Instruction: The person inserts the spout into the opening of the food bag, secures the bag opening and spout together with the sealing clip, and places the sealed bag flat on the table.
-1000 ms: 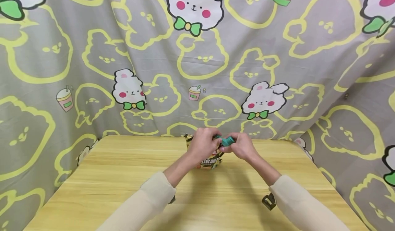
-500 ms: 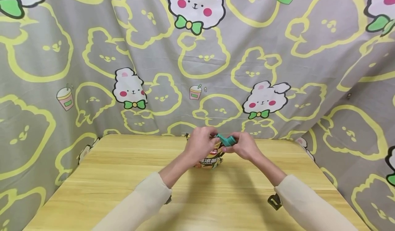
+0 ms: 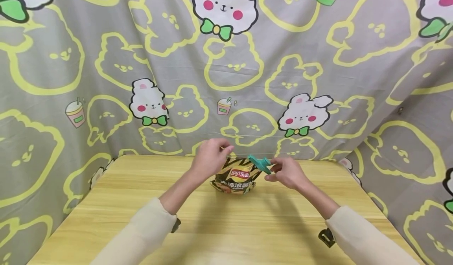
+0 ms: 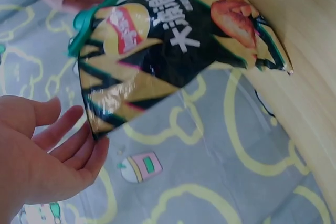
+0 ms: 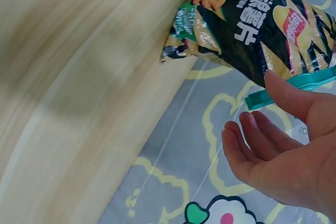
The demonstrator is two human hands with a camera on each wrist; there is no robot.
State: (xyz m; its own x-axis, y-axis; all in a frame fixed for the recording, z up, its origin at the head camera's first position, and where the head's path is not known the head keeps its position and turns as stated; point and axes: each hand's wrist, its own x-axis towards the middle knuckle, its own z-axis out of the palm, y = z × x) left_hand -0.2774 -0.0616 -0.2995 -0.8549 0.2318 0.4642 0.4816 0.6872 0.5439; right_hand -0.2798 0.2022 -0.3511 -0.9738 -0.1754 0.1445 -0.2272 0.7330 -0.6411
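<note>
A black and gold Lay's chip bag (image 3: 238,180) stands on the wooden table, near its back edge. Across the bag's top right corner sits a teal bag clip (image 3: 260,164). My left hand (image 3: 209,155) is at the bag's upper left; in the left wrist view its loosely bent fingers (image 4: 73,150) are right by the bag's corner, and whether they touch it I cannot tell. Just right of the clip is my right hand (image 3: 289,173), thumb and fingers spread apart. In the right wrist view, the thumb (image 5: 283,88) overlaps the clip (image 5: 314,80), contact unclear, and nothing is gripped.
The wooden table (image 3: 148,202) reaches back to a grey curtain (image 3: 184,68) printed with yellow outlines and white cartoon animals. Dark wrist straps (image 3: 326,237) show at the sleeve cuffs.
Both hands have let go around the clip and moved apart, the left leftward, the right slightly rightward. The clip stays on the bag, and the bag's front is now uncovered.
</note>
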